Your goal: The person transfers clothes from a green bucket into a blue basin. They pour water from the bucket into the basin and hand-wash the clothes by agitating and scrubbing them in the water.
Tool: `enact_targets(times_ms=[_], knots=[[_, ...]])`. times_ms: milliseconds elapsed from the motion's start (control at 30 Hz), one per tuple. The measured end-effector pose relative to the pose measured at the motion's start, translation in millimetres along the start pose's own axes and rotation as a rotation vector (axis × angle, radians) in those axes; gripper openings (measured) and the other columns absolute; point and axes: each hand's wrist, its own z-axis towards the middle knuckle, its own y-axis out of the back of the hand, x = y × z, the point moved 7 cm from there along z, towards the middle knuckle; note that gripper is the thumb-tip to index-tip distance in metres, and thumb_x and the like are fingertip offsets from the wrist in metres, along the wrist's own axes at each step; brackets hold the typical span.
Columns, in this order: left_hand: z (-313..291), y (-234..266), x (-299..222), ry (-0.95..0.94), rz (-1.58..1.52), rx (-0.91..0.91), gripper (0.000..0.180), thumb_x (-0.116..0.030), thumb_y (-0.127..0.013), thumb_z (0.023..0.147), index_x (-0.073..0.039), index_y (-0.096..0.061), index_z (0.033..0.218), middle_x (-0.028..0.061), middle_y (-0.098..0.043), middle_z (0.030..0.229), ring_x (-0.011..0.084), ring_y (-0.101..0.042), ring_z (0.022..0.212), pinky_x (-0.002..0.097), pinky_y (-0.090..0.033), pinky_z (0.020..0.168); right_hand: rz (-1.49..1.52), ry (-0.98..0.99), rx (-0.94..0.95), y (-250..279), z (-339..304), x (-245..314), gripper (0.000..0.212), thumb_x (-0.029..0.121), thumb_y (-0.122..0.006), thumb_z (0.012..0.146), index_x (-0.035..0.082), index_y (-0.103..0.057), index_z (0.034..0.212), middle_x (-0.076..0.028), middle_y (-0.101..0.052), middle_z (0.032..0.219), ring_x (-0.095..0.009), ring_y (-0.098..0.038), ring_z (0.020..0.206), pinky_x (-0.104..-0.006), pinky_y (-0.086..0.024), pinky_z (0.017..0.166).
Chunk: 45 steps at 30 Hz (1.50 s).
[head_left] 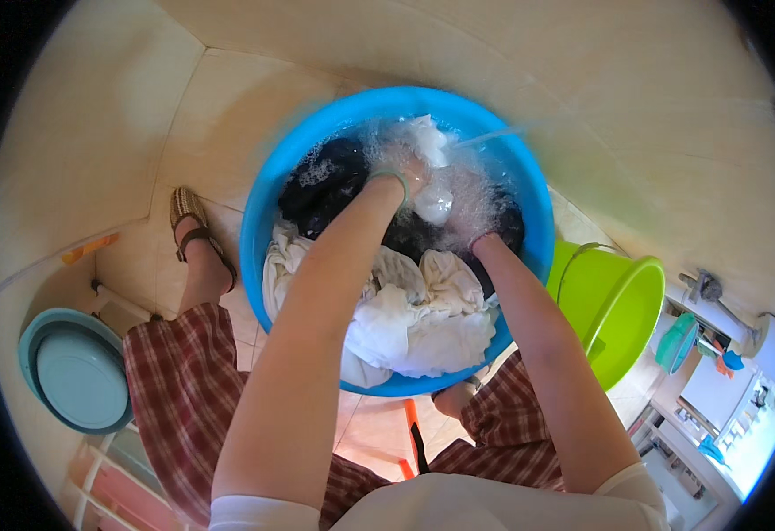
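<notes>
A large blue basin (260, 265) holds foamy water and laundry. In its far half my left hand (405, 166), with a pale green bracelet at the wrist, closes at a wet white cloth (434, 202) that bulges up between my hands. My right hand (470, 211) is down in the splashing water just right of that cloth; foam and spray hide its fingers. Dark cloth (325, 188) floats at the left and under my hands. Several white garments (418, 332) are heaped in the near half. A thin water stream (492, 135) enters from the right.
A lime green bucket (626, 305) with a handle stands right of the basin. Grey-blue basins (82, 376) sit at the left. Tiled walls rise at the far side and left. My feet straddle the basin, and an orange-and-black frame (416, 434) shows beneath me.
</notes>
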Motion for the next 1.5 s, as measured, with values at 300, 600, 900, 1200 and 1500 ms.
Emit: enact_targets(times_ms=[300,600,900,1200,1500], knots=[[-90.2,15.4,-29.5,0.08,-0.407,-0.544,0.032,-0.032,-0.047,0.093,-0.017,-0.063,0.116,0.0215,-0.054,0.12,0.0373,-0.049,0.114,0.0427,-0.042,0.094,0.696,-0.208,-0.335,61.7,-75.0,-16.3,0.035,0.035,-0.041,0.098,0.009,-0.061,0.111,-0.011,-0.061,0.113,-0.03,-0.059,0.098,-0.0407,-0.047,0.086],[-136.7,-22.3,-114.9,-0.029,-1.98,-0.374,0.043,-0.005,-0.049,0.088,-0.003,-0.046,0.131,0.0149,-0.057,0.114,0.0283,-0.059,0.103,0.0371,-0.048,0.088,1.559,-0.263,-0.271,95.4,-117.6,34.5,0.056,0.007,-0.064,0.084,0.006,-0.041,0.135,-0.008,-0.056,0.117,-0.016,-0.056,0.102,-0.0292,-0.047,0.087],[-153.0,-69.8,-79.8,0.448,-2.371,0.006,0.083,-0.045,-0.068,0.081,-0.016,-0.019,0.142,0.0209,-0.04,0.127,0.0348,-0.05,0.106,0.0516,-0.045,0.092,1.302,-0.107,-0.55,133.7,-143.8,40.3,0.051,-0.017,-0.048,0.074,0.005,-0.056,0.119,-0.007,-0.058,0.119,-0.017,-0.052,0.113,-0.0271,-0.039,0.096],[-133.1,-25.1,-93.0,-0.302,-2.683,0.093,0.075,-0.061,-0.061,0.079,-0.011,-0.046,0.133,0.0115,-0.053,0.127,0.0282,-0.047,0.121,0.0464,-0.036,0.104,1.396,-0.039,-0.339,198.5,-236.8,99.6,0.054,-0.015,-0.048,0.07,0.001,-0.055,0.122,-0.006,-0.057,0.116,-0.015,-0.053,0.111,-0.0277,-0.041,0.096],[-126.3,-84.9,-81.1,0.289,-2.575,0.081,0.031,-0.02,-0.049,0.092,0.001,-0.057,0.114,0.0141,-0.065,0.108,0.0302,-0.061,0.101,0.0443,-0.049,0.092,1.708,0.049,-0.521,212.5,-238.0,54.0,0.061,-0.004,-0.052,0.066,-0.002,-0.047,0.127,-0.012,-0.059,0.114,-0.021,-0.057,0.107,-0.0319,-0.045,0.094]])
